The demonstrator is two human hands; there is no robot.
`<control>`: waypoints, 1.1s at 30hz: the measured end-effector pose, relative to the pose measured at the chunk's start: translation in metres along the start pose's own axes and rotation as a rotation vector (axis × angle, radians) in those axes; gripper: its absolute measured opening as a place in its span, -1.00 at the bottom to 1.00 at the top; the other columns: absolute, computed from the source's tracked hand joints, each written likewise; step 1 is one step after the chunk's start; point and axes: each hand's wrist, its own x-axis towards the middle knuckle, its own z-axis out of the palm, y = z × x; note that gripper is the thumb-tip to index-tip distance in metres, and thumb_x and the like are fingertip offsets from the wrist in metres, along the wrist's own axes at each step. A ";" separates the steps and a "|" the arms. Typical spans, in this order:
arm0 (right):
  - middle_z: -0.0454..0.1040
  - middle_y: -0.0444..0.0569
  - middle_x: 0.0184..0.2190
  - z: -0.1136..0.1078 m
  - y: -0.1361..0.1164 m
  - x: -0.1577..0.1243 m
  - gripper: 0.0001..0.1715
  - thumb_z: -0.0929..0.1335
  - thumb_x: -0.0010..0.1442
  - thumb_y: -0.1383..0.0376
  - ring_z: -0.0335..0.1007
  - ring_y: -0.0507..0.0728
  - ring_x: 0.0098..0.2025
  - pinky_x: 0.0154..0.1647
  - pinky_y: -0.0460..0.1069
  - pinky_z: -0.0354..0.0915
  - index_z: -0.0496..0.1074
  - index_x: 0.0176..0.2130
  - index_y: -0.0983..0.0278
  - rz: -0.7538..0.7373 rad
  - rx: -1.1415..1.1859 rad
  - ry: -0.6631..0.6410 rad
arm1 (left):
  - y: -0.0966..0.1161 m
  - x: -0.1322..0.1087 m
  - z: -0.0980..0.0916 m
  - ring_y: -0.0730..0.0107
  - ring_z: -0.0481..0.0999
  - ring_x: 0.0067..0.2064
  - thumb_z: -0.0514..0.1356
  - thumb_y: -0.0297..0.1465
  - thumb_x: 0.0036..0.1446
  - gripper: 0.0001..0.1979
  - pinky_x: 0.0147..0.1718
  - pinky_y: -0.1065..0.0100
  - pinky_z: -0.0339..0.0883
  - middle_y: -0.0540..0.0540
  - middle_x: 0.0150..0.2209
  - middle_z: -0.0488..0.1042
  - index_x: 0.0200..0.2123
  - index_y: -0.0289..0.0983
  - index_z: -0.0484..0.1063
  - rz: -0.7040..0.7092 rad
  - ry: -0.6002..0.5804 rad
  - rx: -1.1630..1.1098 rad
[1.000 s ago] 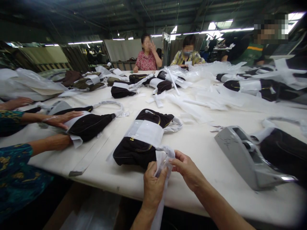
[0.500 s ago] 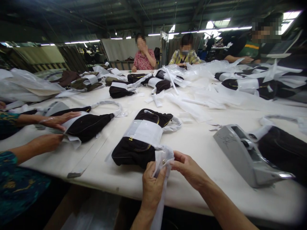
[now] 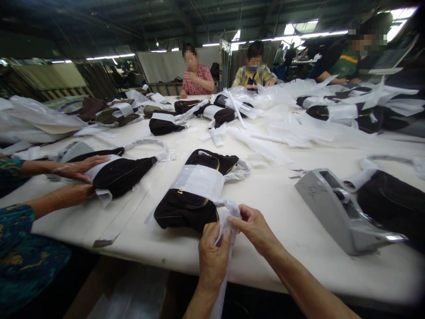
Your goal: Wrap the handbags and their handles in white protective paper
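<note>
In front of me a black bag [image 3: 181, 212] with gold zips lies on the table, a white paper band [image 3: 202, 181] round its middle. Its strap is wrapped in white tissue paper [image 3: 229, 208] at the near end. My left hand [image 3: 214, 252] is closed on that paper beside the bag's near corner, and a long tail of it hangs down over the table edge. My right hand [image 3: 254, 228] pinches the wrapped strap from the right, thumb and fingers together. The far part of the strap [image 3: 239, 170] is covered in white too.
A grey tape dispenser [image 3: 338, 212] stands at right, beside another black bag [image 3: 392, 204]. At left, a co-worker's hands [image 3: 83, 170] rest on a banded black bag [image 3: 129, 175]. Bags and loose paper [image 3: 262, 146] lie farther back, with several people beyond.
My right thumb and fingers have shifted slightly left over the wrapped strap, covering the metal fitting that showed before. My left hand keeps its grip. The bag stays in place.
</note>
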 end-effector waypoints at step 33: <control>0.38 -0.12 -0.41 -0.027 -0.027 0.005 -0.75 0.38 -0.17 0.37 0.32 0.03 -0.37 -0.31 0.01 0.36 0.42 -0.35 0.31 0.281 0.204 -0.337 | -0.012 -0.003 0.010 0.35 0.28 -0.28 0.04 -0.54 0.14 -0.55 -0.30 0.31 0.29 -0.09 -0.36 0.31 0.12 -0.19 0.18 0.430 0.093 0.271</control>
